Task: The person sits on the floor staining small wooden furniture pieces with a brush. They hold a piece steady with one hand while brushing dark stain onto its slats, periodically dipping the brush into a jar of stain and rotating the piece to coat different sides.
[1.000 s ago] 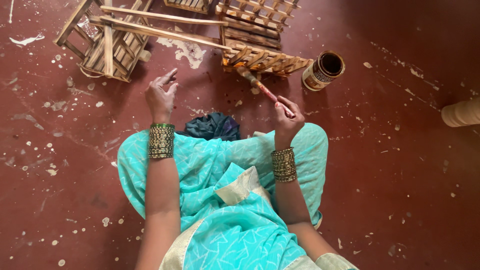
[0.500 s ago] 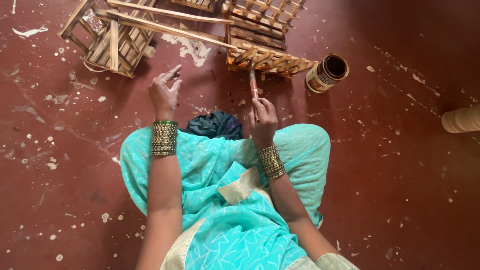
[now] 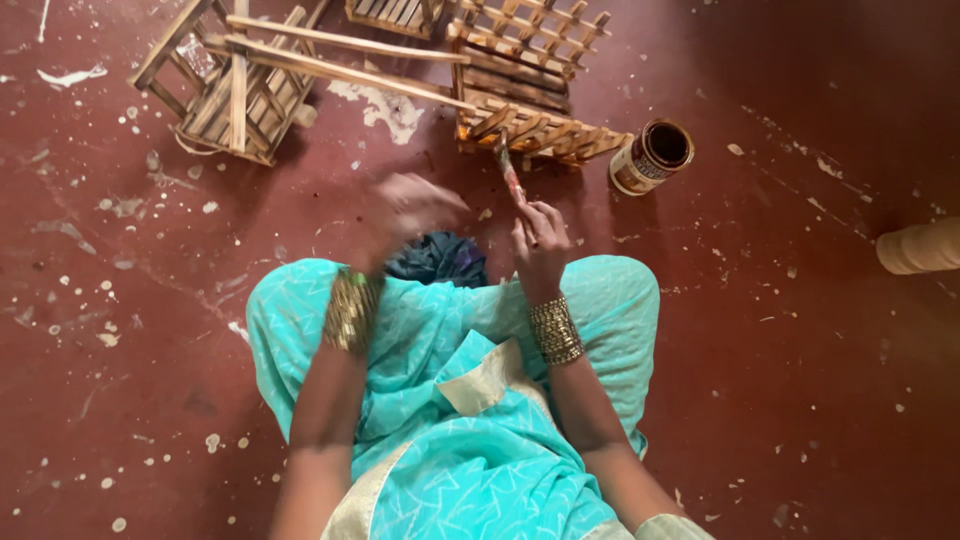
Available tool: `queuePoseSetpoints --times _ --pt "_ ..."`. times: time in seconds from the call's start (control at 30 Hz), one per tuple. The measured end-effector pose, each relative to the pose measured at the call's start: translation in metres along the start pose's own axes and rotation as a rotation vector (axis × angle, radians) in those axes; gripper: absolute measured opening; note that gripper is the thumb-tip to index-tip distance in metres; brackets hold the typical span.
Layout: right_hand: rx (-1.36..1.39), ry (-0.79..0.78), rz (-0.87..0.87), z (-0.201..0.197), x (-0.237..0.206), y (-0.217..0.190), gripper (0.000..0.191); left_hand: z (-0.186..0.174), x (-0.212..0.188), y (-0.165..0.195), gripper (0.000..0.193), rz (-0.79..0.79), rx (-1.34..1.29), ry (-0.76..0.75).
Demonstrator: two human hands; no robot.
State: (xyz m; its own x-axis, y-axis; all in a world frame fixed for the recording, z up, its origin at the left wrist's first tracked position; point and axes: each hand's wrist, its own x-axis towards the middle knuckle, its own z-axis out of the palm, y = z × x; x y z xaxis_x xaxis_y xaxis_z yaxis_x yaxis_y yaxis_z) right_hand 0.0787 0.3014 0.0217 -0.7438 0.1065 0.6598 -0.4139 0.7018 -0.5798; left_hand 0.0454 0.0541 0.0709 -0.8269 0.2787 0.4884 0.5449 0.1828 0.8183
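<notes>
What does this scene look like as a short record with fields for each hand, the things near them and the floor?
right hand: grips a brush, bristle end on the wooden rack
left hand: blurred, above the floor, holding nothing that can be made out
tin: open, dark inside, right of the rack
frame: slatted wood, lying far left
cloth: dark bundle between the wrists
floor: dark red, flecked with pale spots

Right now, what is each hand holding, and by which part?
The right hand holds a thin brush by its lower handle. The left hand is blurred; cannot tell.
</notes>
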Motion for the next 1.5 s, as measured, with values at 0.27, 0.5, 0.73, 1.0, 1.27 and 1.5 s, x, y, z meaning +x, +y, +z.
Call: queuePoseSetpoints --times 0.27,0.5,0.73,1.0,1.27,1.5 --pt "-0.001 -0.005 -0.013 -0.016 0.012 0.0 0.03 0.152 -0.082 0.167 0.035 0.578 -0.564 -1.031" --pt "0.016 0.009 -0.007 -0.019 0.015 0.003 0.03 0.16 -0.092 0.183 0.03 0.669 -0.438 -0.906" --pt "0.14 -0.007 -0.003 -0.001 0.013 0.004 0.028 0.179 -0.111 0.198 0.017 0.667 -0.353 -0.729" --pt "0.099 0.043 0.094 -0.014 0.005 0.006 0.029 0.156 -0.09 0.202 0.023 0.598 -0.335 -0.575" --pt "0.188 0.098 0.132 -0.012 0.002 0.003 0.026 0.073 -0.031 0.137 0.016 0.392 0.144 -0.148" --pt "0.076 0.012 0.06 -0.022 0.0 -0.022 0.032 0.002 -0.014 0.035 0.028 -0.224 -0.039 0.36"
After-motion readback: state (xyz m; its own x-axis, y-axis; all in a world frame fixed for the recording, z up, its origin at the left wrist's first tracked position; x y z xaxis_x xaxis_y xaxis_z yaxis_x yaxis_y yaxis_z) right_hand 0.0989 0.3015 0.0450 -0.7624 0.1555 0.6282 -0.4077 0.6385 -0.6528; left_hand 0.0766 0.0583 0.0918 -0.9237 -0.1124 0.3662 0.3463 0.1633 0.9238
